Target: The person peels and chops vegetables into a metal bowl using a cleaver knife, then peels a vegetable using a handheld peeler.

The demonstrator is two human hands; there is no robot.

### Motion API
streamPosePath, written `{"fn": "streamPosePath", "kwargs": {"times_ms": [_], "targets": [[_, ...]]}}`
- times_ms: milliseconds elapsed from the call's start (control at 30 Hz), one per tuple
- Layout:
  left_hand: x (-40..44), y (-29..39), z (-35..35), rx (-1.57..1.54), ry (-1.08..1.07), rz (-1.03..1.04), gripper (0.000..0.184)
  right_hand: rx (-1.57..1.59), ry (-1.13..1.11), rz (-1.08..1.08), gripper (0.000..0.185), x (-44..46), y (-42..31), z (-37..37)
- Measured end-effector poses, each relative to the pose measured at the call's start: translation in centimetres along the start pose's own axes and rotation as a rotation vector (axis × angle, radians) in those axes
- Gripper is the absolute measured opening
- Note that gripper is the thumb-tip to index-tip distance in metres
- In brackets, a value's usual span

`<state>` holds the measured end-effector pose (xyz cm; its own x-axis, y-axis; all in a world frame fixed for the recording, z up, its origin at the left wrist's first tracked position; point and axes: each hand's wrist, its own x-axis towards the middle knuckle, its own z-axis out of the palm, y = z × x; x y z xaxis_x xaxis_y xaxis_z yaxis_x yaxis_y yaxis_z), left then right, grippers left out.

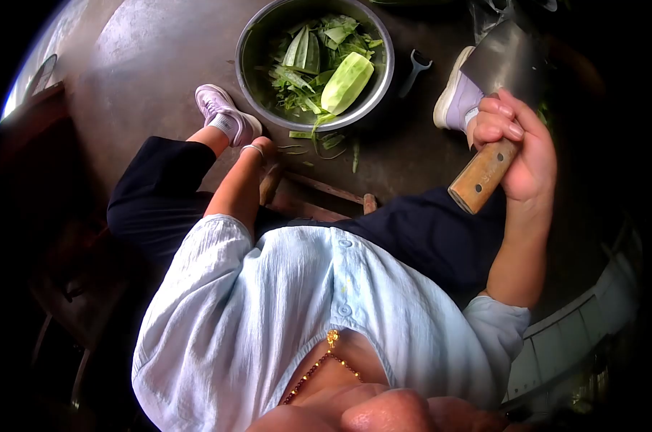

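My right hand [519, 147] is wrapped round the wooden handle [484, 175] of a cleaver, raised at the right side. Its broad metal blade [504, 61] points up and away, in front of one shoe. My left hand [266, 147] hangs low by the left knee, near the stool, with a bracelet at its wrist; its fingers are hidden. In front of my feet stands a metal basin [248, 68]. A peeled, pale green piece of gourd [347, 83] lies in it, beside a ridged green piece [302, 52] and many green peelings [297, 85].
A blue-grey Y-shaped tool [415, 72], perhaps a peeler, lies right of the basin. Peel scraps [355, 155] are scattered on the floor [160, 65]. A low wooden stool [326, 189] is between my legs. Lilac shoes [227, 115] flank the basin. A clear plastic bag [488, 18] is at the top right.
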<state>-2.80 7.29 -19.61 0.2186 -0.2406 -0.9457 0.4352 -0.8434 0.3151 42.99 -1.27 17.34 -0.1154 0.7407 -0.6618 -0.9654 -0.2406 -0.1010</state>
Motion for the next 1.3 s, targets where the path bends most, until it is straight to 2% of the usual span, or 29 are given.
{"fn": "streamPosePath", "kwargs": {"times_ms": [67,167,200,267,433,467,567,633,667,700,767,800,867,900,1000,1067,1133,1233,1300], "targets": [[0.9,1.2,0.6,0.048,0.121,-0.203,0.024,0.025,0.037,-0.023,0.016,0.1,-0.1,-0.2],[6.0,3.1,2.4,-2.267,0.632,-0.957,0.018,0.042,0.065,-0.048,0.017,0.6,-0.3,0.2],[6.6,3.0,3.1,-2.21,0.612,-0.927,0.021,0.041,0.078,-0.055,0.018,0.8,-0.4,0.3],[8.8,3.7,3.6,-2.023,0.77,-0.975,0.024,0.027,0.092,-0.065,0.019,1.1,-0.5,0.6],[4.2,8.8,0.2,-1.512,1.15,-1.066,0.039,-0.078,0.058,-0.057,0.022,0.9,0.1,1.4],[3.1,9.8,-1.1,-1.473,1.114,-0.951,0.051,-0.085,0.099,-0.053,0.023,0.8,0.3,1.8],[3.6,12.4,-3.6,-1.334,1.096,-0.863,0.056,-0.105,0.103,-0.028,0.023,0.3,0.5,1.8],[4.3,14.1,-4.9,-1.393,1.352,-0.661,0.061,-0.113,0.098,-0.024,0.023,-0.3,0.6,1.4],[4.2,15.3,-5.2,-1.411,1.337,-0.515,0.067,-0.102,0.098,-0.026,0.022,-0.5,0.6,1.2],[11.7,14.2,-1.3,-0.589,0.924,-0.49,0.072,-0.092,0.097,-0.03,0.022,-0.7,0.6,1.1],[10.0,16.9,-4.0,-0.557,0.937,-0.423,0.071,-0.086,0.105,-0.048,0.023,-1.0,0.2,0.6],[7.3,17.5,-7.2,-0.746,0.669,-0.31,0.068,-0.08,0.111,-0.059,0.023,-1.1,0.0,0.4],[7.2,18.5,-9.2,-0.88,0.602,-0.218,0.064,-0.09,0.132,-0.082,0.024,-1.6,-0.5,0.0],[6.9,18.6,-10.2,-0.889,0.451,-0.164,0.064,-0.06,0.137,-0.09,0.025,-1.8,-0.7,-0.3],[5.7,19.3,-12.8,-0.919,0.38,-0.187,0.072,0.002,0.129,-0.11,0.026,-2.3,-1.0,-0.8],[5.6,19.6,-12.5,-0.587,0.607,-0.179,0.077,0.01,0.11,-0.115,0.026,-2.7,-1.1,-1.1],[5.3,19.5,-12.6,-0.296,0.66,-0.149,0.08,0.025,0.122,-0.097,0.027,-2.0,-1.1,-1.5],[4.1,18.7,-14.1,0.079,0.545,-0.078,0.079,0.052,0.137,-0.08,0.027,-2.0,-1.0,-1.5],[5.6,18.1,-12.4,0.159,0.561,0.01,0.071,0.071,0.146,-0.094,0.026,-2.1,-0.9,-1.2]]}}
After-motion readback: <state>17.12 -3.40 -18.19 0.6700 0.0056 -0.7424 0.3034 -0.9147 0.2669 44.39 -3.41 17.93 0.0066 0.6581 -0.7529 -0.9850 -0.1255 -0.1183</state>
